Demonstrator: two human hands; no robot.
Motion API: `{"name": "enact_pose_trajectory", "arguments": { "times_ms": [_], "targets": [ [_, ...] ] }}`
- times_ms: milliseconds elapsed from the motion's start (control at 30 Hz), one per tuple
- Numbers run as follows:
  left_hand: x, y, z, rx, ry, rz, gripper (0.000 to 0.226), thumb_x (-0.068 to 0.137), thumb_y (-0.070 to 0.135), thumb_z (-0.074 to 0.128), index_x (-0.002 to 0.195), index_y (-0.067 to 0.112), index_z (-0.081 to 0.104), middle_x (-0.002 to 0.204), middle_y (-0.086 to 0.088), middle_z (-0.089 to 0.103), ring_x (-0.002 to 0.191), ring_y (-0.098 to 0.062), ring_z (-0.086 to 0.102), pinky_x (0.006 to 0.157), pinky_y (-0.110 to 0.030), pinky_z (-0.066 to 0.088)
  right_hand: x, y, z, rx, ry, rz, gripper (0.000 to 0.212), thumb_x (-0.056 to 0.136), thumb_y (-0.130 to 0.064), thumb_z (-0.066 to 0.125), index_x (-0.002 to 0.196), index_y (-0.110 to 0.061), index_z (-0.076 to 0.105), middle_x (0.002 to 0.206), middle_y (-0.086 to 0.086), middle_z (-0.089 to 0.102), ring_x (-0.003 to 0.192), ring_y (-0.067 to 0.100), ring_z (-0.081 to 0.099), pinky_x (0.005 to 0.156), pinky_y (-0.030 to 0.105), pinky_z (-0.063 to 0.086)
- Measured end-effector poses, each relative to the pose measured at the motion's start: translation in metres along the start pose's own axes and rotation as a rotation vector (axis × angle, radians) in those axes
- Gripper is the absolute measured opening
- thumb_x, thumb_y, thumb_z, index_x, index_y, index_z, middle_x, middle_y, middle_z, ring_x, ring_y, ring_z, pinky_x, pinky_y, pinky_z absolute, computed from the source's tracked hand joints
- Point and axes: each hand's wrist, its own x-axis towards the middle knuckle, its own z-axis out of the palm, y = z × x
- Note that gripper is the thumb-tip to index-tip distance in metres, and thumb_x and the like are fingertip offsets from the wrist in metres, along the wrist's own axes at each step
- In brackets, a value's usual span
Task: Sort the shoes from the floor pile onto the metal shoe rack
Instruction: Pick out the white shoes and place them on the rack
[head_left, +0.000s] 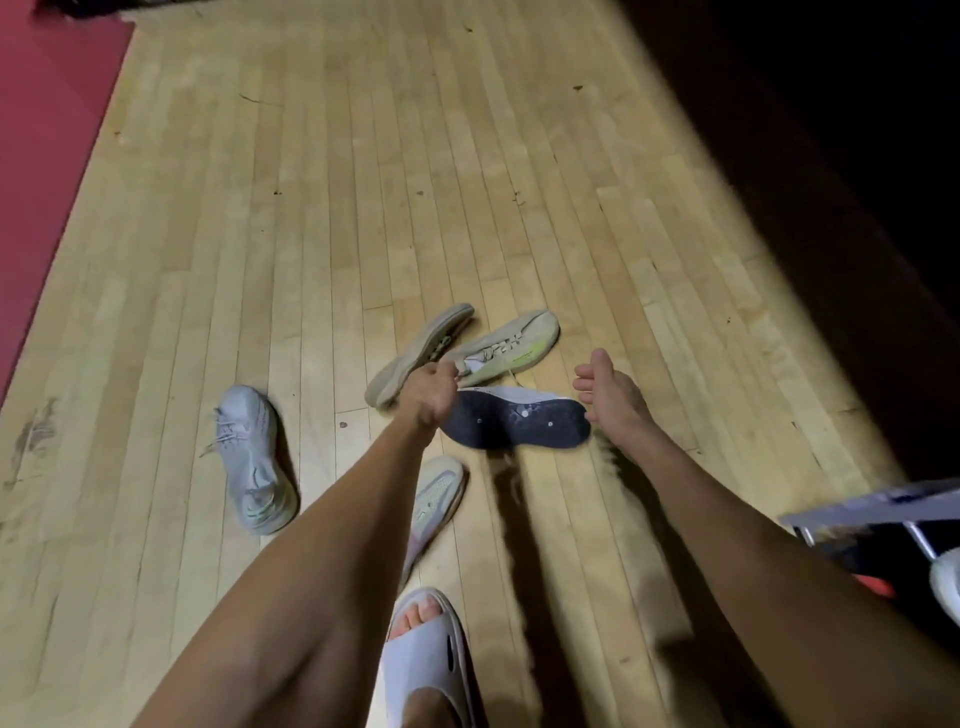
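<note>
Dark-soled shoe (517, 423) held above the floor (311, 208), sole toward me.

Its long axis runs left-right. My left hand (430, 393) grips its left end, fingers curled; my right hand (609, 397) hovers at the right end, fingers loose, holding nothing.

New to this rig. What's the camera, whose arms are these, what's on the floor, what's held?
There is no robot: one wide-angle camera sits on a person's head and looks down at their own bare arms. On the wood floor lie loose shoes: a grey sneaker, two beige ones, and another partly under the left arm. The left hand has a grip on a dark-soled shoe, sole facing up. The right hand is open beside that shoe's other end; whether it touches is unclear. The rack's edge shows at right.
</note>
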Motion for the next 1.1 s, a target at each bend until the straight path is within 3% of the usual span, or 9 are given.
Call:
{"name": "enact_pose_trajectory", "arguments": {
  "times_ms": [233,400,500,567,667,733,967,1033,1100],
  "targets": [
    [0.051,-0.041,0.040,-0.084,0.004,-0.069,0.034,0.099,0.035,0.042,0.120,0.014,0.059,0.126,-0.011,0.059,0.112,-0.033,0.057,0.093,-0.048,0.052,0.071,0.048,0.009,0.305,0.047,0.179,0.061,0.103,-0.047,0.019,0.140,-0.009,0.049,0.145,0.009,0.050,0.132,0.025,0.045,0.097,0.031,0.035],
    [0.066,-0.050,0.067,-0.170,0.049,-0.154,0.036,0.101,0.037,0.041,0.133,0.022,0.051,0.133,-0.011,0.054,0.113,-0.036,0.054,0.087,-0.052,0.054,0.094,0.066,0.017,0.345,0.094,0.268,0.056,0.105,-0.041,0.021,0.140,-0.007,0.048,0.144,0.011,0.049,0.107,0.016,0.047,0.086,0.029,0.031],
    [0.074,-0.055,0.075,-0.135,0.084,-0.156,0.050,0.099,0.043,0.043,0.146,0.026,0.039,0.149,-0.011,0.042,0.127,-0.037,0.046,0.099,-0.054,0.047,0.099,0.069,0.015,0.410,0.044,0.379,0.058,0.106,-0.043,0.015,0.150,-0.009,0.033,0.153,0.010,0.038,0.134,0.024,0.043,0.097,0.032,0.034],
    [0.080,-0.056,0.076,-0.075,0.088,-0.124,0.059,0.095,0.046,0.043,0.150,0.026,0.033,0.155,-0.012,0.032,0.136,-0.037,0.038,0.106,-0.055,0.040,0.101,0.068,0.016,0.421,0.013,0.431,0.058,0.106,-0.043,0.015,0.152,-0.010,0.028,0.155,0.009,0.036,0.136,0.027,0.041,0.093,0.034,0.036],
    [0.093,-0.058,0.081,0.007,0.057,-0.118,0.073,0.082,0.058,0.039,0.147,0.028,0.039,0.154,-0.012,0.033,0.136,-0.035,0.038,0.109,-0.054,0.037,0.105,0.071,0.015,0.413,-0.013,0.477,0.057,0.105,-0.044,0.018,0.149,-0.011,0.032,0.146,0.011,0.045,0.103,0.026,0.054,0.074,0.033,0.042],
    [0.100,-0.061,0.082,0.037,0.057,-0.132,0.079,0.074,0.063,0.037,0.146,0.030,0.040,0.154,-0.012,0.034,0.135,-0.035,0.039,0.110,-0.053,0.036,0.112,0.077,0.015,0.421,-0.029,0.503,0.056,0.103,-0.046,0.022,0.146,-0.012,0.036,0.140,0.012,0.051,0.090,0.022,0.054,0.072,0.035,0.044],
    [0.114,-0.076,0.088,0.132,0.061,-0.168,0.074,0.067,0.069,0.035,0.131,0.038,0.055,0.153,-0.012,0.034,0.133,-0.037,0.042,0.109,-0.053,0.037,0.120,0.095,0.022,0.415,-0.089,0.515,0.046,0.098,-0.046,0.035,0.129,-0.017,0.054,0.128,0.009,0.063,0.111,0.025,0.061,0.082,0.034,0.048],
    [0.115,-0.074,0.089,0.169,0.070,-0.171,0.073,0.072,0.066,0.036,0.133,0.030,0.055,0.150,-0.016,0.034,0.129,-0.040,0.044,0.110,-0.051,0.037,0.118,0.096,0.021,0.436,-0.090,0.518,0.045,0.099,-0.045,0.035,0.127,-0.016,0.055,0.124,0.007,0.064,0.111,0.024,0.061,0.083,0.034,0.049],
    [0.117,-0.070,0.084,0.192,0.091,-0.199,0.073,0.076,0.063,0.035,0.133,0.020,0.051,0.141,-0.019,0.042,0.120,-0.044,0.049,0.102,-0.056,0.044,0.115,0.097,0.019,0.444,-0.085,0.510,0.043,0.100,-0.044,0.034,0.122,-0.015,0.057,0.110,0.004,0.066,0.099,0.022,0.062,0.072,0.032,0.049]
  ]
}}
